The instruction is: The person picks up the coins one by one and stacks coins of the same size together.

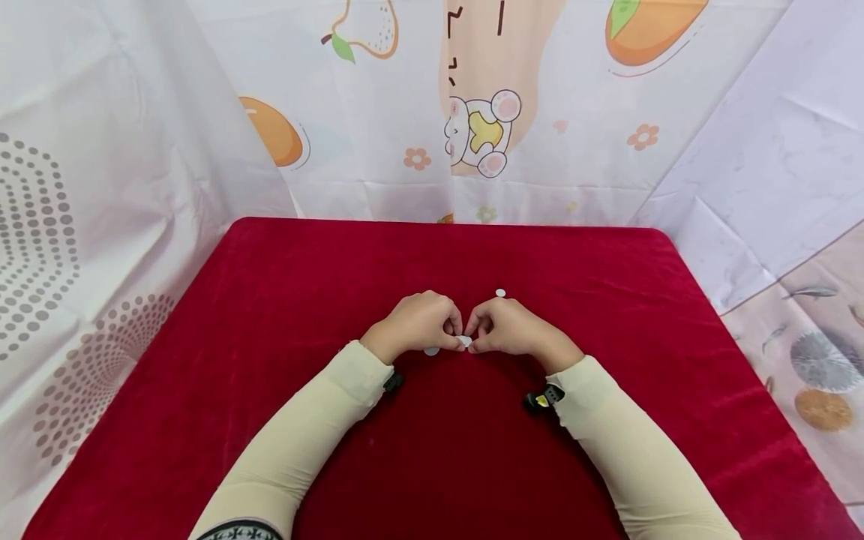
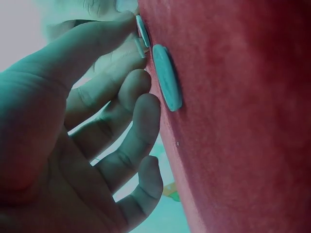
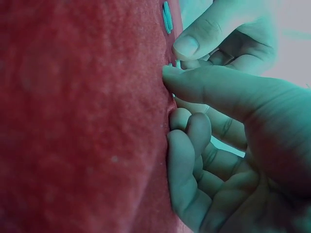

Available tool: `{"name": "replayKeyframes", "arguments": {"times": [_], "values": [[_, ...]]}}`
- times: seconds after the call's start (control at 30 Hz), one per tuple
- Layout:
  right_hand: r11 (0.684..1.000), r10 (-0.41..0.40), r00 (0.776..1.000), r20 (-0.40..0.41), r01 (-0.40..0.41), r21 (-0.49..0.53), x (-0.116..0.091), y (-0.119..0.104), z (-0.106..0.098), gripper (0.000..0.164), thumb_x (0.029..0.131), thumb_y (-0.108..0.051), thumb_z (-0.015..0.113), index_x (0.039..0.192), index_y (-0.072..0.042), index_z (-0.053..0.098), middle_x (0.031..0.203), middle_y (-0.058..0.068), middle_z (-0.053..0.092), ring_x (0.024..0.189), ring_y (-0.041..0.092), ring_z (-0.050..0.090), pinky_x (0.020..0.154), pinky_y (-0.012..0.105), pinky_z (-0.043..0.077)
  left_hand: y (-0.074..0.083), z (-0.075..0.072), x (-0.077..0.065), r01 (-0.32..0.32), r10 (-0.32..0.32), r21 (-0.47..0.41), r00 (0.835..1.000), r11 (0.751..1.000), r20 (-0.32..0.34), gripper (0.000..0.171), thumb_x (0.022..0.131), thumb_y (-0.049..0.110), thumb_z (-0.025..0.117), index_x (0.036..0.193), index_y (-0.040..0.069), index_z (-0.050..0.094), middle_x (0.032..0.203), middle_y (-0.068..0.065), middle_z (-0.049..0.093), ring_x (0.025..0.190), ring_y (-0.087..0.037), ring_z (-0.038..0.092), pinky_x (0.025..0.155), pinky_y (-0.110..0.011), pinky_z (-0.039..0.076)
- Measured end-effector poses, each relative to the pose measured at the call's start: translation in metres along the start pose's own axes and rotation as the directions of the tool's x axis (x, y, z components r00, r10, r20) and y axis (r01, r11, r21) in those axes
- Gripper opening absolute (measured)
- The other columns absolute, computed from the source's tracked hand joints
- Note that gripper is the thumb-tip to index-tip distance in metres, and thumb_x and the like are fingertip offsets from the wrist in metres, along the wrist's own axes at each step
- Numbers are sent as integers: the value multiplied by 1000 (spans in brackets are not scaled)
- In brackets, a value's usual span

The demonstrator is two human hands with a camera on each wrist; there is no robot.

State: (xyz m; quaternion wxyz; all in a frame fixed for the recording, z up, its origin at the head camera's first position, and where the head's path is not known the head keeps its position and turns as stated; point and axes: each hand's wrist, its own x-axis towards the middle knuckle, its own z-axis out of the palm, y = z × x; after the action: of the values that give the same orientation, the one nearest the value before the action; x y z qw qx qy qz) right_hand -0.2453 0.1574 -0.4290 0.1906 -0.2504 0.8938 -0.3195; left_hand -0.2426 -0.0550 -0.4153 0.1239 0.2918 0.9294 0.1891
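Note:
Small white round discs lie about my hands on the red cloth. Between the fingertips of both hands sit thin white discs, seeming to overlap; the left wrist view shows one nearly edge-on disc and a thin edge beside it. My left hand pinches at them from the left with thumb and index finger, other fingers loosely bent. Opposite, my right hand pinches at their right side, its thumb hiding most of what it holds. Beside the left hand rests another disc, seen larger in the left wrist view.
A further white disc lies just beyond the right hand. The red cloth covers the whole table. Patterned white curtains hang behind and at both sides. Dark wrist cameras sit under the sleeves' cuffs.

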Motion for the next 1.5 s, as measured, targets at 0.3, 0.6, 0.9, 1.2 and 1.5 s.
{"name": "replayKeyframes", "arguments": {"times": [0.3, 0.6, 0.9, 1.2, 1.5], "values": [[1000, -3, 1000, -3, 3, -17, 0, -1, 0, 15, 82, -16, 87, 93, -19, 78, 68, -5, 69, 62, 11, 61, 63, 30, 51, -5, -1, -1, 23, -22, -13, 999, 1000, 36, 10, 82, 30, 88, 84, 27, 78, 75, 15, 69, 68, -6, 63, 62, -27, 53], [999, -36, 999, -10, 36, -17, 0, -1, -3, 12, 84, -8, 79, 93, -16, 78, 70, -3, 68, 62, 12, 59, 63, 30, 51, -5, -2, 1, 5, -4, -21, 999, 1000, 47, 8, 85, 26, 86, 80, 28, 79, 69, 15, 69, 64, -8, 63, 60, -27, 52], [999, -32, 999, -15, 32, -6, 1, 2, -1, 11, 84, -9, 82, 91, -18, 79, 69, -4, 69, 61, 12, 58, 61, 30, 50, -4, -1, 1, -6, 7, -10, 999, 1000, 50, 4, 86, 26, 85, 86, 25, 82, 71, 15, 68, 67, -7, 63, 61, -26, 53], [1000, -25, 1000, -8, 25, -5, 0, 0, 0, 13, 84, -8, 81, 92, -18, 79, 71, -5, 69, 62, 12, 59, 62, 29, 51, -3, 1, 1, -6, 6, 6, 999, 1000, 53, 4, 88, 27, 84, 89, 23, 82, 72, 17, 68, 68, -6, 62, 62, -27, 52], [1000, -15, 1000, 9, 15, 4, 0, -1, 0, 14, 84, -8, 80, 92, -18, 78, 72, -5, 70, 64, 11, 60, 63, 29, 51, -3, 2, 1, -6, 5, 19, 999, 1000, 41, 3, 88, 27, 83, 87, 24, 81, 72, 17, 67, 67, -6, 62, 62, -27, 52]]}}
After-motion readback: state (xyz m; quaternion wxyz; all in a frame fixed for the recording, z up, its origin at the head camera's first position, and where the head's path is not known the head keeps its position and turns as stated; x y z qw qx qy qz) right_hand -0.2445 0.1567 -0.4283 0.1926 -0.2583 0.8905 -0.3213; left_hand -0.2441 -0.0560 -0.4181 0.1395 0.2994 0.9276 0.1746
